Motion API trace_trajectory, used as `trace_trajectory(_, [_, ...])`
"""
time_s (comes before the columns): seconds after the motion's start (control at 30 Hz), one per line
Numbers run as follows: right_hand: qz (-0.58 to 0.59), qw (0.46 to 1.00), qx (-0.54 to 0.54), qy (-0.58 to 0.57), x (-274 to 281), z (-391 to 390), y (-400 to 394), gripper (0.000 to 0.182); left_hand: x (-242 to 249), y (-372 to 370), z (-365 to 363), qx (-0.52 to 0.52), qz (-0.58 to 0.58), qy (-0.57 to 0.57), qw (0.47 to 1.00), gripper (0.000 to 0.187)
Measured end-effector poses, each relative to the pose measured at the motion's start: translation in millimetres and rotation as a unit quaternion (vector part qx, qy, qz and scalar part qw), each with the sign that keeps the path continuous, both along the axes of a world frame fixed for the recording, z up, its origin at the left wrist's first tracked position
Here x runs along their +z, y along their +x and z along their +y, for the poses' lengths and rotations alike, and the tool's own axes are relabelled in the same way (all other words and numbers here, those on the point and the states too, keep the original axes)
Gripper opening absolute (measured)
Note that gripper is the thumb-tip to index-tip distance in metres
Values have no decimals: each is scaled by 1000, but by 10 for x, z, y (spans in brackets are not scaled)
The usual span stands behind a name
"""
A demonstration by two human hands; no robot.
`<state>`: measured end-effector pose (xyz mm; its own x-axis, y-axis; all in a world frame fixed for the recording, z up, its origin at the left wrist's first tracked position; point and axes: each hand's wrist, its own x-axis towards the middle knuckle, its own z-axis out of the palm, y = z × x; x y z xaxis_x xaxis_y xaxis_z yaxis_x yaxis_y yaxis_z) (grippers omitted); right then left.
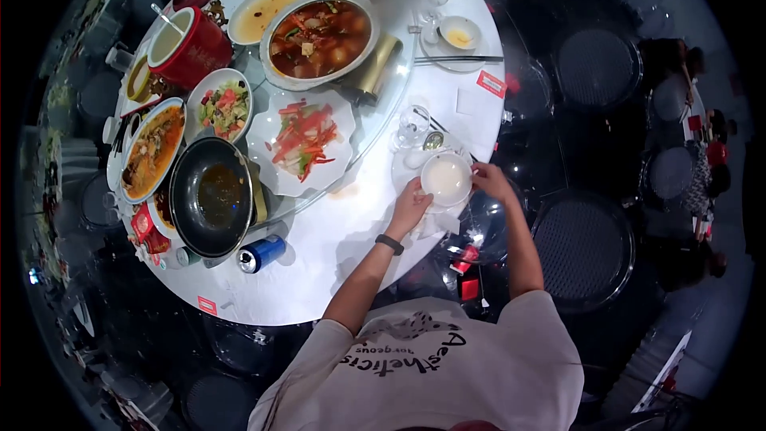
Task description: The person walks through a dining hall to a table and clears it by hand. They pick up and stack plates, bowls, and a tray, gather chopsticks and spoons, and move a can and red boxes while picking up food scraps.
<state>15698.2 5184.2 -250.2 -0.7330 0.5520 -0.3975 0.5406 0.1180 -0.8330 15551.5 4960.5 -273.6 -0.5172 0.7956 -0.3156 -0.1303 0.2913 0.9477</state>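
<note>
A small white bowl (428, 166) with pale contents is held between my two hands at the near right edge of the round table. My left hand (411, 203), below a dark wristband, has its fingers closed on the bowl's left side. On the opposite side, my right hand (491, 181) grips the rim with fingertips. Just behind the bowl, a white spoon (416, 159) rests near a glass (413, 123) and a small dish of green bits (433, 140). Crumpled white tissue (437, 224) lies at the table edge under the bowl.
A glass turntable carries a large soup bowl (321, 40), a scalloped plate (263, 148), a black pan (183, 199) and a red pot (209, 40). A blue can (262, 255) stands on the white tablecloth (335, 263). Chopsticks (459, 58) lie across another place setting. Round stools (582, 251) stand at right.
</note>
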Motion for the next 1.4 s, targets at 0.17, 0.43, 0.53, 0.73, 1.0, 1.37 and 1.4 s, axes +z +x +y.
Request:
trace_trajectory(0.17, [50, 998, -41, -18, -34, -279, -14, 18, 122, -53, 191, 48, -244, 61, 967, 59])
trace_trajectory(0.43, [159, 966, -73, -189, 503, -452, -6, 19, 911, -370, -233, 72, -356, 80, 928, 66])
trace_trajectory(0.53, [153, 962, -125, -191, 565, -406, 120, 18, 1560, -605, -396, 85, -349, 115, 926, 64])
trace_trajectory(0.73, [150, 944, -212, -204, 235, -395, 432, 18, 2398, -1493, -416, 142, -184, 151, 961, 65])
trace_trajectory(1.0, [158, 917, -309, -197, -135, -277, 584, 17, 2434, -3056, 295, 175, 236, 33, 955, 64])
trace_trajectory(1.37, [59, 970, -226, 61, -21, 1567, -1154, 19, 2241, -3405, 602, -16, 777, -132, 616, 81])
trace_trajectory(1.4, [34, 972, -210, 105, -8, 1775, -1381, 20, 2291, -3376, 563, -55, 815, -150, 557, 82])
